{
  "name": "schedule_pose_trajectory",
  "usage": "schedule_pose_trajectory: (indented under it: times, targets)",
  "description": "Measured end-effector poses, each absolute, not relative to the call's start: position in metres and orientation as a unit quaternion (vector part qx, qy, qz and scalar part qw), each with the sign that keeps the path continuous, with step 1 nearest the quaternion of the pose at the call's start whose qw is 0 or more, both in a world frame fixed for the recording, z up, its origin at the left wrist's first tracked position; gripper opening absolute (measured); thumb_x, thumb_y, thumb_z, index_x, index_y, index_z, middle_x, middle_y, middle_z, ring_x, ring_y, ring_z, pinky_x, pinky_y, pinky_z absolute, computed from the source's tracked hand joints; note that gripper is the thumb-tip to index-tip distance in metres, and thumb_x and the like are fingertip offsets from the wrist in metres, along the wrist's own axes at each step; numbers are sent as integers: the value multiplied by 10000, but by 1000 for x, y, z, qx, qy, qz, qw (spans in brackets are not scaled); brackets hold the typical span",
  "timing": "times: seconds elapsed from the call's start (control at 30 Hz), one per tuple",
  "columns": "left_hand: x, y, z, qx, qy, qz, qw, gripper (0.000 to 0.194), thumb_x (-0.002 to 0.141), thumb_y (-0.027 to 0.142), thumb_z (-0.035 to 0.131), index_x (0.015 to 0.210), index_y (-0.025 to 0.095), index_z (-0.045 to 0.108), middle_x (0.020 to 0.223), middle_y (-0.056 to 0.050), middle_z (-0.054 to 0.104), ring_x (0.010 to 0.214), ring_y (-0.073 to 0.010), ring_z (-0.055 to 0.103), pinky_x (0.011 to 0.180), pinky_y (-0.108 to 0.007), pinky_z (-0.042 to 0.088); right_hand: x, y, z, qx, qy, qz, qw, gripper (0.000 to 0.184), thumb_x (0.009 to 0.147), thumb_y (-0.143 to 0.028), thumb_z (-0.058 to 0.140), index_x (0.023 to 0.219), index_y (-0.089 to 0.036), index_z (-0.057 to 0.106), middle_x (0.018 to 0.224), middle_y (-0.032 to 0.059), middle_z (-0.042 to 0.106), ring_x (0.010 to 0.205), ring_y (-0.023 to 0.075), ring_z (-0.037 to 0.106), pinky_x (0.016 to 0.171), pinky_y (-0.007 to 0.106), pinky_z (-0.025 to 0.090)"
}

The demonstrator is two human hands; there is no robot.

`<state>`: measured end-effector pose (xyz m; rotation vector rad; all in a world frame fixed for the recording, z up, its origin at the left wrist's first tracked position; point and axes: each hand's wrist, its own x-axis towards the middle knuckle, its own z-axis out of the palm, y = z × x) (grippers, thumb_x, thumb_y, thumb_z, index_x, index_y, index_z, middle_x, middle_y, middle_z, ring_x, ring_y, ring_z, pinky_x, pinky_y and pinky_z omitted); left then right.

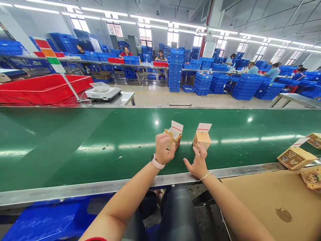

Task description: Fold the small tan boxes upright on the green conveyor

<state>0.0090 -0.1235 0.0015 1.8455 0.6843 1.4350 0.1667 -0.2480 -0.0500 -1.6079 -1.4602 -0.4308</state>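
- Apparently two boxes mattered: left box (178,142) and right box (203,139), both upright on the green belt (100,167), near each other but apart.
- Left hand (165,149) was curled at the left box's near side, fingers by its small flaps; blurred, so could not tell if the grip was clenched on it or just pressing.
- Right hand (198,164) had a loose grip, thumb spread, fingertips at the right box's near side, not wrapped round it. Contact likely, not certain.
- Left box's top was open, white flap (177,127) up. Main risk: small flaps creasing or tearing, caused by a slanted or hasty push.
- Right box's top looked covered, its white flap (205,127) upright. Risk: tipping or sliding away, caused by fingertips pushing high on one side with nothing braced behind.
- Belt looked smooth and shiny, so a one-sided push could have skidded either box. Could not tell if it was running; if so, a loosely handled box could have drifted off.
- Small gap between boxes: a careless thumb could have knocked the neighbour.
- Both white flaps bore a red strip. If sticky (could not tell), it could have caught a finger or stuck askew.
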Motion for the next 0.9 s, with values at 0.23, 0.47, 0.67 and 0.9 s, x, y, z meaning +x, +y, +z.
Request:
schedule_pose_trajectory:
  times: [0.23,0.47,0.67,0.9]
  targets:
    - [10,-72,-14,786,256,429,365,381,800,403,576,1126,209,613,1191,-115,634,1136,-264,563,971,-434,456,153,-198,-43,-639,-622,-36,451,727,842,-470,526,1465,-218,248,1496,163,342,1421,352,257,1094,606,269]
    - [41,-78,0,844,194,371,335,422,773,316,617,1191,262,641,1292,-72,620,1305,-303,397,1101,-485,297,172,-179,-40,-660,-544,-9,519,565,798,-513,574,1287,-237,506,1349,115,536,1353,328,380,1086,588,305]
    - [58,-73,14,908,170,275,268,493,817,344,562,1309,317,564,1419,-38,522,1339,-367,316,1036,-512,298,191,-182,-28,-611,-568,13,550,619,757,-551,599,1277,-227,511,1327,126,556,1228,292,513,1045,509,385]
    - [76,-77,20,885,182,311,294,329,745,325,656,1069,318,709,1180,-59,679,1178,-348,442,988,-493,301,202,-178,-10,-617,-496,58,608,358,650,-575,674,767,-237,661,972,88,671,995,279,568,969,481,416]
